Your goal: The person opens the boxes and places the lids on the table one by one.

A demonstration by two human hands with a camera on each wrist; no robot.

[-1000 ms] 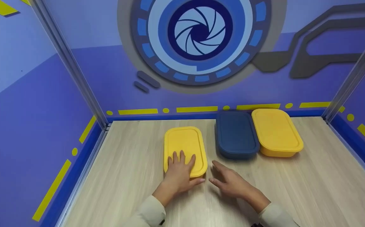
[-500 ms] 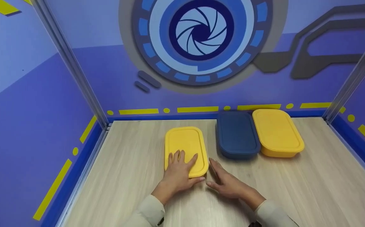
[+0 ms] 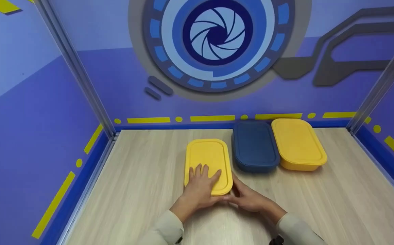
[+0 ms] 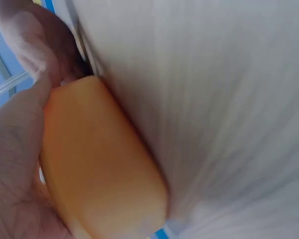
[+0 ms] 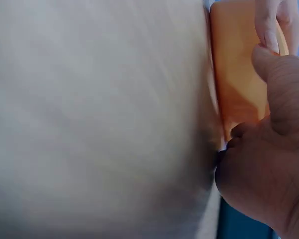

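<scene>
A yellow lidded lunch box (image 3: pixel 208 152) lies on the wooden table. On the near part of its lid my left hand (image 3: pixel 199 189) rests with spread, fairly straight fingers, its thumb along the near edge. My right hand (image 3: pixel 251 198) is at the near right corner, fingers along the right side and thumb at the near side. The two thumbs meet in front of the box. In the left wrist view the box's orange-toned side (image 4: pixel 102 159) stands on the tabletop. Most right fingertips are hidden behind the box and hand.
A dark blue lunch box (image 3: pixel 255 144) stands right of the handled one, a narrow gap between. Against it is a second yellow lunch box (image 3: pixel 298 141). A printed blue-purple back wall (image 3: pixel 108 81) and side walls bound the wooden tabletop (image 3: pixel 142 177).
The yellow box has slid a little to the right with my left hand on it. My right hand has come left from beside the box up to its near right corner.
</scene>
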